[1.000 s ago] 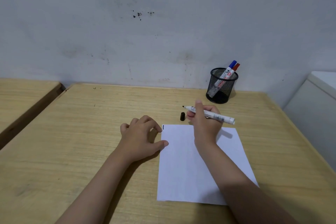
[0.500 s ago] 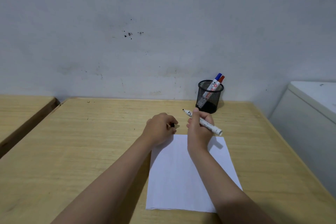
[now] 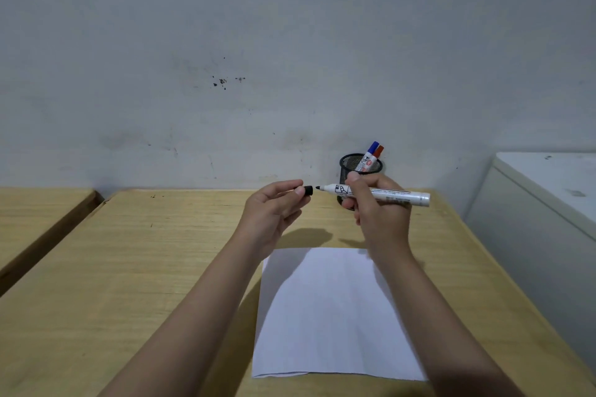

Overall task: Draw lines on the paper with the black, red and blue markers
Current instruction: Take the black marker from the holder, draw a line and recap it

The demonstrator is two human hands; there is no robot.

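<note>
At the far left you see a second wooden surface point(image 3: 38, 216), parted by a dark gap from the tabletop point(image 3: 161, 267) that carries your work; your left hand point(image 3: 274, 209) is raised above the tabletop, its grip pinching the black cap point(image 3: 308, 190) between thumb and fingertips, the cap's open end turned to the right; just right of it, apart by a small gap, is the black tip of the black marker point(image 3: 377, 193), which lies level in the air with its tip pointing left; your right hand point(image 3: 377, 213) has its grip pressed around the white barrel near the tip end, the rear of the barrel reaching out to the right past the hand; below and nearer to you the paper point(image 3: 332, 316) lies flat on the tabletop, between your two forearms, and your right forearm crosses its right edge; no drawn line can be made out on the part of the sheet that shows; behind your right hand, at the far edge by the wall, stands the black mesh holder point(image 3: 350, 164), partly hidden by your fingers; in it lean the blue marker point(image 3: 374, 147) and, touching it on the right, the red marker point(image 3: 380, 150), both tilted to the right; at the far right stands a white cabinet point(image 3: 541, 203).
</note>
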